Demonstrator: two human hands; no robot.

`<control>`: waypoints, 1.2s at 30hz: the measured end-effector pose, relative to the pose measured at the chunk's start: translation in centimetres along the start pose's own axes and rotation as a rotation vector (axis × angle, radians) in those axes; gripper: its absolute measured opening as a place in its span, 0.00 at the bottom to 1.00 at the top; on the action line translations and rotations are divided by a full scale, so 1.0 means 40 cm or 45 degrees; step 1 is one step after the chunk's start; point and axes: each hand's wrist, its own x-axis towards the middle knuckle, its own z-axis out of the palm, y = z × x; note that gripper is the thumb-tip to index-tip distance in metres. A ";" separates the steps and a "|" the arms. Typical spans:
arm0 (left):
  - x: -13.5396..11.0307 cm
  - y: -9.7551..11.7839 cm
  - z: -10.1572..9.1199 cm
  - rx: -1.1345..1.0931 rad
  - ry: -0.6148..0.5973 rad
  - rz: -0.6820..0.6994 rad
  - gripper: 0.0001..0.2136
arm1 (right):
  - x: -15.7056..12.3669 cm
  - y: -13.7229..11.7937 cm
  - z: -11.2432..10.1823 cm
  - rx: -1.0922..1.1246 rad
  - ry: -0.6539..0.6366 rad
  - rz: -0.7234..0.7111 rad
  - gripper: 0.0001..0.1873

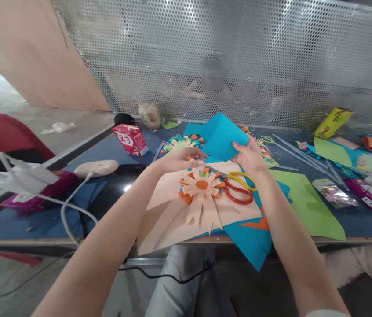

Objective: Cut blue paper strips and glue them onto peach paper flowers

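Note:
My right hand (249,155) pinches the lower right edge of a blue sheet of paper (223,138), which is raised at a tilt. My left hand (183,159) lies beside the sheet's lower left corner with its fingers stretched out; whether they touch the sheet I cannot tell. Below the hands a peach paper rosette (202,185) with an orange centre and hanging ribbon strips rests on a peach sheet (159,224). Scissors (238,189) with red and yellow handles lie just right of the rosette. Behind my left hand sits another rosette (181,143), partly covered.
A pink box (130,139), a black device (113,193) and a white cabled mouse-shaped thing (96,168) stand left. Green paper (308,207), a small plastic packet (335,193) and a yellow box (333,123) are right. A perforated metal panel (255,57) closes the back.

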 end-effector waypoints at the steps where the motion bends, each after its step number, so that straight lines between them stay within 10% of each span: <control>1: 0.001 -0.008 -0.004 -0.072 -0.028 0.001 0.27 | 0.001 0.005 -0.002 -0.036 -0.003 -0.017 0.24; 13: 0.024 -0.026 0.021 -0.256 0.068 0.096 0.17 | -0.009 0.045 -0.003 -0.603 -0.349 -0.228 0.29; 20: 0.038 -0.026 0.045 -0.673 0.254 0.324 0.23 | -0.005 0.044 0.003 -0.597 -0.119 0.012 0.38; 24: 0.045 -0.035 0.046 -0.697 0.329 0.342 0.26 | -0.008 0.043 0.007 -0.684 -0.231 0.183 0.25; 28: 0.052 -0.039 0.048 -0.674 0.370 0.356 0.26 | -0.004 0.056 0.008 -0.806 -0.081 -0.015 0.16; 36: 0.023 -0.041 0.030 0.199 0.057 -0.246 0.19 | 0.022 0.055 -0.042 -0.981 0.371 -0.342 0.10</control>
